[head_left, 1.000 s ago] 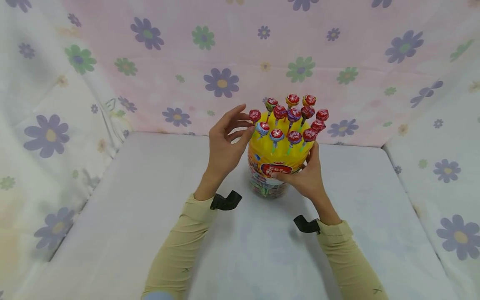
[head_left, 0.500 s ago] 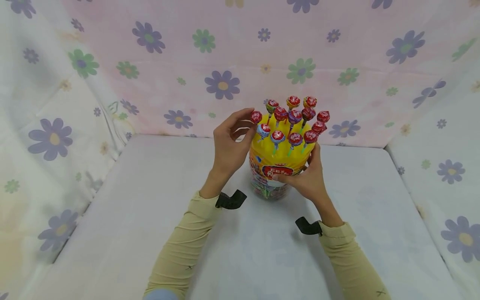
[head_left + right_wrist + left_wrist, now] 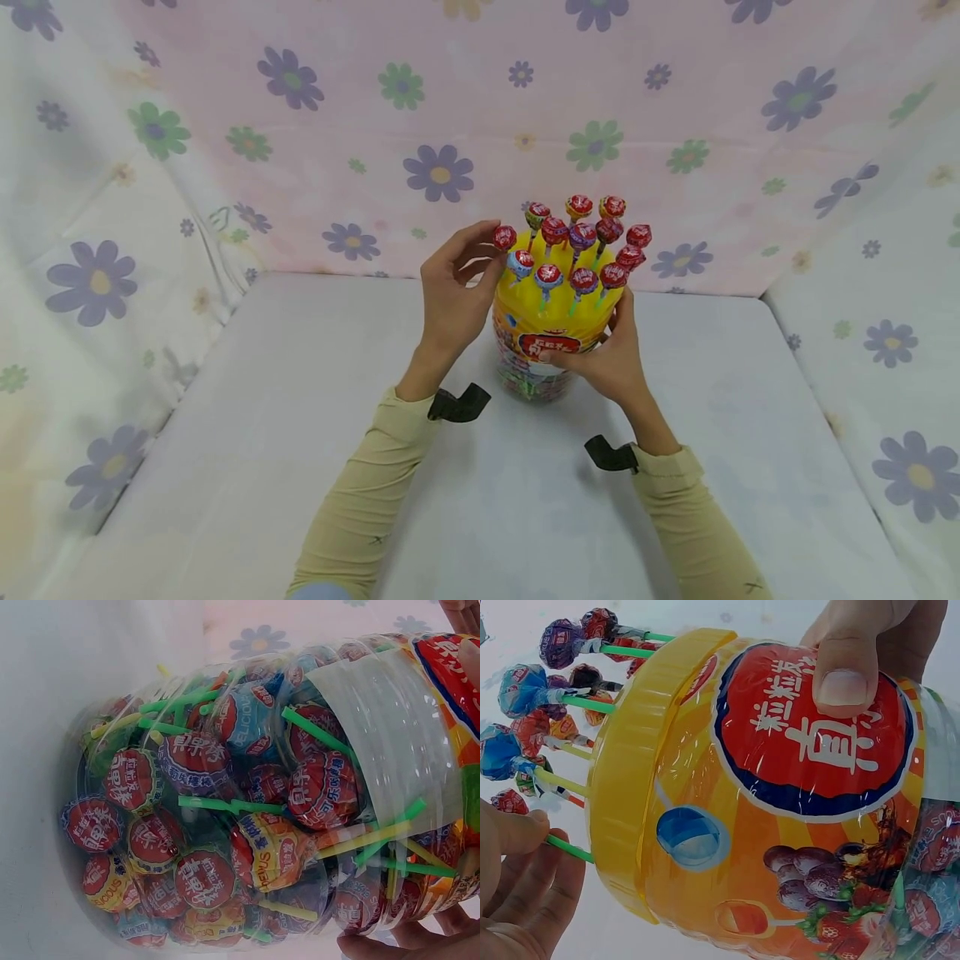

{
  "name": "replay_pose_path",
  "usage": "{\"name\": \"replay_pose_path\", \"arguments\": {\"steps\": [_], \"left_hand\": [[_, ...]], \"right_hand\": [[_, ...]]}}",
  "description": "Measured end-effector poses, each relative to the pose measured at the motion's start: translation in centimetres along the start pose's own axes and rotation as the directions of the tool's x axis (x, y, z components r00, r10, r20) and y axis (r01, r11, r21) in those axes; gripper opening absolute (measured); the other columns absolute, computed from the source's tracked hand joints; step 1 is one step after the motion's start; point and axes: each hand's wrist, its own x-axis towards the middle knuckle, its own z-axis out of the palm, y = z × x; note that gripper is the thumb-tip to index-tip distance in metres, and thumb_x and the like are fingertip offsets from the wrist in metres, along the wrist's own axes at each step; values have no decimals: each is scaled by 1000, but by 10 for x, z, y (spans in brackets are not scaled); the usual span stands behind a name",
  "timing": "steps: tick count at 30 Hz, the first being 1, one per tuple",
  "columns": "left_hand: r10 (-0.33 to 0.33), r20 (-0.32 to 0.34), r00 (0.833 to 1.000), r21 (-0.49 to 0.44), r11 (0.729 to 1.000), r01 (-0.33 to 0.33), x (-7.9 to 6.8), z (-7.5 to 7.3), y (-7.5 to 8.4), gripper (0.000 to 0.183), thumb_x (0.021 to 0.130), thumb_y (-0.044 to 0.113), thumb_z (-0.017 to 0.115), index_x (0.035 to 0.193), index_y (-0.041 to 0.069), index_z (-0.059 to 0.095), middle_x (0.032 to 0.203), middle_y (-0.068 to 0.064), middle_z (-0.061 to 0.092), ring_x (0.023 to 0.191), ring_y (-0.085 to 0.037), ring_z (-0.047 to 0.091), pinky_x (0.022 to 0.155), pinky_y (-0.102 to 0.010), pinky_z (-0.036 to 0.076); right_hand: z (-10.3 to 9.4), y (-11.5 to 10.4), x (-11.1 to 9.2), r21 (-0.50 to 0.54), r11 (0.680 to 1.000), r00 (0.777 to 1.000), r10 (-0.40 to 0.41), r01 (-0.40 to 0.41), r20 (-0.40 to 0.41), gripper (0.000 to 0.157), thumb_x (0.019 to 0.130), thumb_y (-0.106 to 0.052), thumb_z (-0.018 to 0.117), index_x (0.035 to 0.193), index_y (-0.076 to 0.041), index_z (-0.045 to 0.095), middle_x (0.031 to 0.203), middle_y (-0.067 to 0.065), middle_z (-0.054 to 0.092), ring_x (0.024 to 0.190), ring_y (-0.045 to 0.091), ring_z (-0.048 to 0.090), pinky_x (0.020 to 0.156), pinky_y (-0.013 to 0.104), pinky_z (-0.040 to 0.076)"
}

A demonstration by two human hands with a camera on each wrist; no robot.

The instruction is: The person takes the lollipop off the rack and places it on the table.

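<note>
A clear plastic jar (image 3: pixel 525 371) with a yellow lid (image 3: pixel 551 304) stands on the white table. Several wrapped lollipops rise from the lid on their sticks. At the lid's left edge, my left hand (image 3: pixel 453 292) pinches a red-wrapped lollipop (image 3: pixel 505 237); its green stick (image 3: pixel 571 847) meets the lid in the left wrist view. My right hand (image 3: pixel 611 358) grips the jar from the right, the thumb (image 3: pixel 845 682) across the red label (image 3: pixel 810 735). Behind the jar its other fingers are mostly hidden. Many more lollipops (image 3: pixel 206 877) fill the jar's transparent lower part.
The white-covered table (image 3: pixel 300 417) spreads around the jar. A flowered pink cloth (image 3: pixel 360 108) hangs behind it, and pale flowered cloths border the left and right sides. Neighbouring lollipops (image 3: pixel 520 264) stand close to my left fingers.
My left fingers have moved slightly right and closed in on the red lollipop at the lid's left edge. The right hand keeps its grip, and the jar stays in place.
</note>
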Motion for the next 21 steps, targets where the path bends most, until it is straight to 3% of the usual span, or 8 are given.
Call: {"name": "replay_pose_path", "arguments": {"steps": [3,10,21], "left_hand": [[-5,6,1000,5,1000,5,1,0,0,35,92,-10,66,127,-10,61,117,-25,68,97,-35,71,89,-30,61],[-19,20,1000,14,1000,19,1,0,-1,35,92,-10,66,127,-10,61,118,-24,68,98,-34,71,90,-30,60],[-6,-3,1000,-1,1000,6,-1,2,-1,35,92,-11,66,127,-10,62,117,-25,68,98,-36,70,90,-32,61]], "right_hand": [[-1,14,2,-5,1000,1000,-11,11,-5,109,72,0,90,156,-16,22,149,9,44,138,28,45,111,60,43],[-1,13,1,-20,1000,1000,-4,4,-11,106,74,-8,91,155,-27,24,147,1,47,136,21,46,111,59,45],[-1,15,2,-1,1000,1000,-1,1,-10,106,74,-7,91,155,-25,24,147,2,46,136,23,47,111,58,45]]}}
